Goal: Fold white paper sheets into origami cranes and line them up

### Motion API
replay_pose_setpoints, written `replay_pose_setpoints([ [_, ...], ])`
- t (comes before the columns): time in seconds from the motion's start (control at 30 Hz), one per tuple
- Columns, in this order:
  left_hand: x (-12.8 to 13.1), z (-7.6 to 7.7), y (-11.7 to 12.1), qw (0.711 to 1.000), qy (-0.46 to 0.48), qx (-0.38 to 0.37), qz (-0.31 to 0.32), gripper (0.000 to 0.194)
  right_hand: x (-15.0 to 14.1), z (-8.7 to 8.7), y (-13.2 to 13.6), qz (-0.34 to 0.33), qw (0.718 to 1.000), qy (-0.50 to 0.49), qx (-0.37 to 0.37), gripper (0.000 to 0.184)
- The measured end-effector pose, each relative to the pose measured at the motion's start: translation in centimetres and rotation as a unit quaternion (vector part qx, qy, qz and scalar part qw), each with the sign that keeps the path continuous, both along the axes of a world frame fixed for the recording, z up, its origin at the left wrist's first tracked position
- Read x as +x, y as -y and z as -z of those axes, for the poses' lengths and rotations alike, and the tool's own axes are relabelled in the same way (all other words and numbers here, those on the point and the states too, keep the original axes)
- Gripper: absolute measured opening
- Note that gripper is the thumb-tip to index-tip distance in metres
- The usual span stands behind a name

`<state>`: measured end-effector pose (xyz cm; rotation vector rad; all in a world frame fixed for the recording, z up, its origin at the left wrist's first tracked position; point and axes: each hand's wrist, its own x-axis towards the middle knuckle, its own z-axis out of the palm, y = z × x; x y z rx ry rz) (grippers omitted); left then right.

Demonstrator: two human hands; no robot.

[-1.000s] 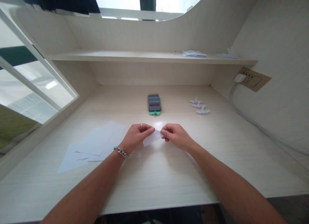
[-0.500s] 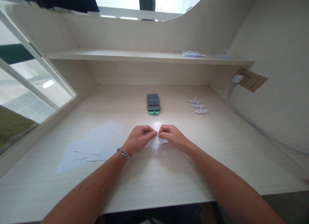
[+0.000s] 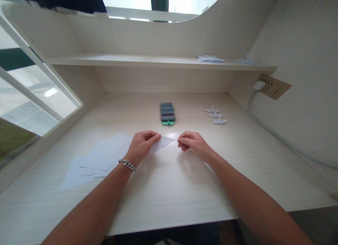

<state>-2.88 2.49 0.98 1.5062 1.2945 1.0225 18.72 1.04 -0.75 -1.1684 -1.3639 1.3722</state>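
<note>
My left hand [image 3: 144, 143], with a ring and a chain bracelet, pinches a folded piece of white paper [image 3: 162, 143] between thumb and fingers. The paper's pointed end sticks out to the right, just above the desk. My right hand [image 3: 192, 140] is beside that tip, its fingers curled and thumb against them. A small gap shows between the tip and these fingers, and nothing is seen in them. The paper's left part is hidden behind my left hand.
Loose white sheets [image 3: 97, 157] lie at the left on the desk [image 3: 169, 195]. A phone [image 3: 167, 113] lies at the back middle. Three small folded paper cranes [image 3: 215, 115] stand in a row to its right. Papers [image 3: 210, 58] rest on the shelf. A cable [image 3: 274, 134] hangs along the right wall.
My left hand has moved left and up with the folded paper, now showing a long point. My right hand has let go of the paper and drawn slightly right.
</note>
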Motion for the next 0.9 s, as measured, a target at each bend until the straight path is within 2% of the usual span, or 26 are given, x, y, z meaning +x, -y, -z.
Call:
replay_pose_setpoints([
  [0.13, 0.3, 0.4, 0.1, 1.000, -0.014, 0.005, 0.011, 0.031, -0.7, -0.1, 0.4, -0.007, 1.000, -0.010, -0.009, 0.017],
  [0.33, 0.3, 0.7, 0.0, 0.999, -0.006, 0.005, 0.035, 0.030, -0.8, -0.1, 0.6, -0.012, 0.997, 0.036, 0.062, 0.021],
  [0.47, 0.3, 1.0, 0.1, 0.994, -0.037, -0.004, 0.099, 0.028, -0.8, -0.1, 0.7, 0.005, 0.997, 0.047, 0.058, 0.020],
  [0.6, 0.8, 1.3, 0.6, 0.980, -0.101, 0.015, 0.173, 0.022, -1.0, -0.1, 0.9, -0.027, 0.993, 0.092, 0.067, 0.015],
  [0.73, 0.9, 0.6, 0.8, 0.978, -0.084, 0.016, 0.188, 0.016, -0.5, -0.3, 0.5, -0.032, 0.999, 0.033, 0.027, 0.016],
  [0.9, 0.1, -0.1, 0.3, 0.986, 0.002, -0.016, 0.166, 0.012, 1.3, -0.9, -0.5, 0.052, 0.997, -0.062, -0.018, 0.016],
])
